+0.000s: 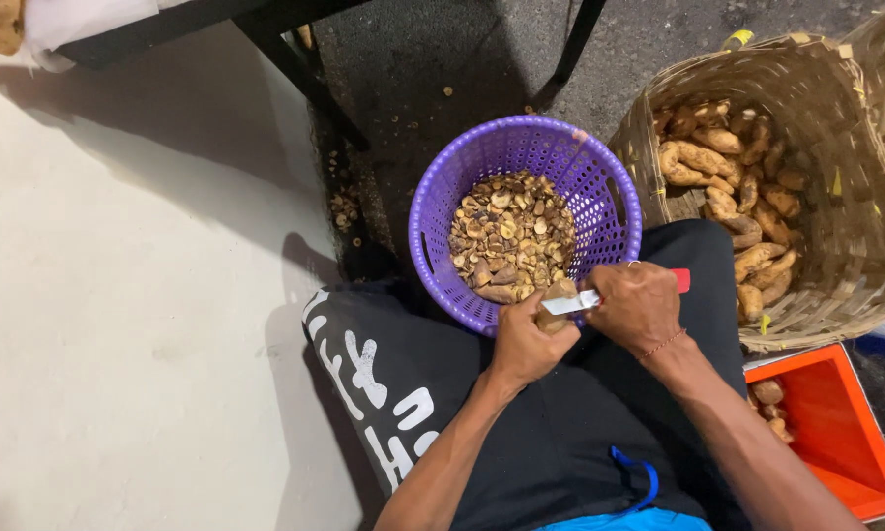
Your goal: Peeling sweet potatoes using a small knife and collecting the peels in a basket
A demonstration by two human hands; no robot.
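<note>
My left hand grips a small brown root piece at the near rim of a purple plastic basket. My right hand holds a knife with a red handle; its blade lies across the root piece. Inside the purple basket is a heap of brown cut pieces and peels. Both hands work over my lap, which is covered in dark cloth with white print.
A woven bamboo basket at the right holds several whole brown roots. An orange plastic crate with a few roots stands at the lower right. Black table legs rise at the top. A pale floor lies left.
</note>
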